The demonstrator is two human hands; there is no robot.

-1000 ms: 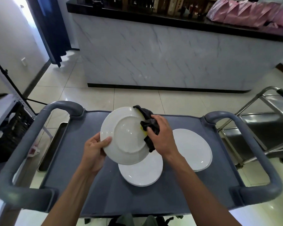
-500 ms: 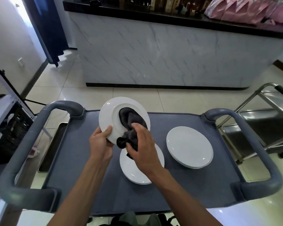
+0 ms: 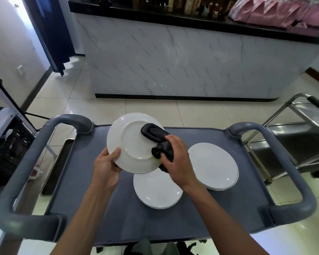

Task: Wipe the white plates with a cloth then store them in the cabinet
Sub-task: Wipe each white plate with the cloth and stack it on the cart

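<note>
My left hand (image 3: pixel 107 163) grips the lower left rim of a white plate (image 3: pixel 132 142), held tilted above the cart with its underside towards me. My right hand (image 3: pixel 178 159) holds a dark cloth (image 3: pixel 156 138) bunched against the right part of that underside. Below the held plate, a small stack of white plates (image 3: pixel 157 192) lies on the grey cart top (image 3: pixel 99 208). A second small stack of white plates (image 3: pixel 213 165) lies to the right of it.
The cart has thick grey handles on the left (image 3: pixel 24 168) and right (image 3: pixel 285 162). A steel trolley (image 3: pixel 298 138) stands at the right, a marble-fronted counter (image 3: pixel 182 59) ahead across tiled floor, and a dark crate (image 3: pixel 9 144) and metal tray (image 3: pixel 57 162) at the left.
The cloth has slid from the middle of the plate's underside to its right part. The plate is turned a little more towards me, still in my left hand.
</note>
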